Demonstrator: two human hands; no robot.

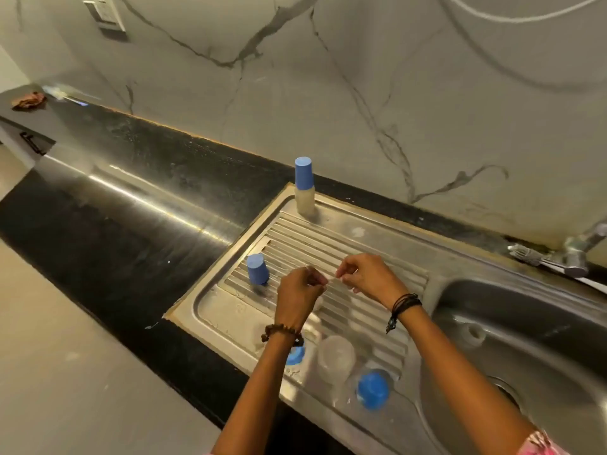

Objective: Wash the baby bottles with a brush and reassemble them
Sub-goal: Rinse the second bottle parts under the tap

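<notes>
Over the ribbed steel drainboard, my left hand and my right hand pinch a small pale translucent piece between their fingertips; blur hides what it is. An assembled baby bottle with a blue cap stands upright at the drainboard's far edge. A loose blue cap stands to the left of my hands. Nearer me lie a blue ring, partly hidden by my left wrist, a clear bottle body and a blue collar. What looks like a brush lies by the tap.
The steel sink basin opens to the right of the drainboard, with the tap behind it at the marble wall. Black countertop stretches to the left, with a crumpled cloth at its far end.
</notes>
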